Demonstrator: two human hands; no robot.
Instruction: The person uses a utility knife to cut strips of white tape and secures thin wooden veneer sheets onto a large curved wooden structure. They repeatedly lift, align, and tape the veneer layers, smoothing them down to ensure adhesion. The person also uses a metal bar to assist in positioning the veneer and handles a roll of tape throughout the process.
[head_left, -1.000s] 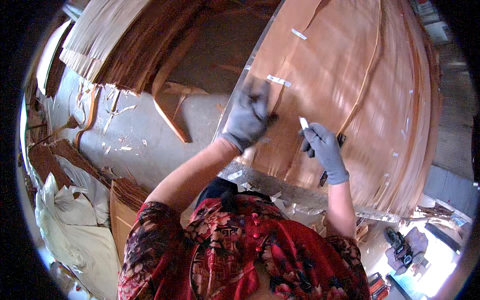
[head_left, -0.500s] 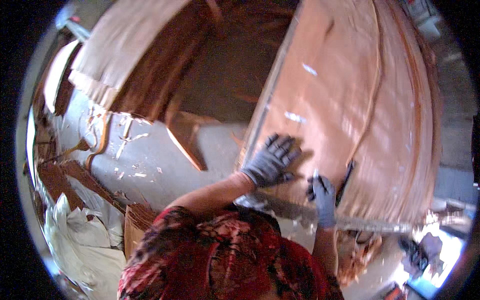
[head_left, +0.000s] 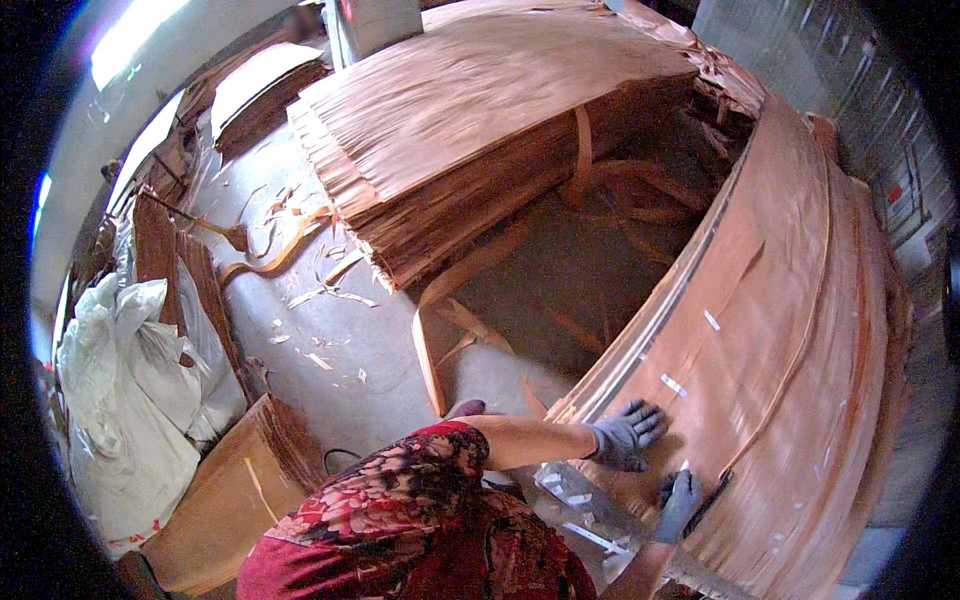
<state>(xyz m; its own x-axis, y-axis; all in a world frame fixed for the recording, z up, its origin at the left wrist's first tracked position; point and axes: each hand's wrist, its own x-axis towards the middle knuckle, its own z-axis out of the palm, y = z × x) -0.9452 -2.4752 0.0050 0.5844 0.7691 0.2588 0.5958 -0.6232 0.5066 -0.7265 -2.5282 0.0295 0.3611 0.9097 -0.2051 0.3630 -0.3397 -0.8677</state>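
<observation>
My left hand, in a grey glove, rests palm down with fingers apart on a wide reddish-brown wood veneer sheet, the top of a stack at the right. Just nearer and to its right is my gloved right hand, closed around a small white piece whose tip sticks up between the fingers. What that piece is, I cannot make out. Beside this hand, a slim dark bar-like thing lies on the sheet. Short white strips show on the veneer farther up.
A second tall veneer stack stands across the grey floor, where curled wood offcuts are scattered. White plastic sheeting and brown boards are at the left. White scraps lie at the stack's near edge.
The view has swung, so the far stack shows more fully and both hands appear lower and farther right. The left hand stays flat on the veneer; the right still grips the white piece.
</observation>
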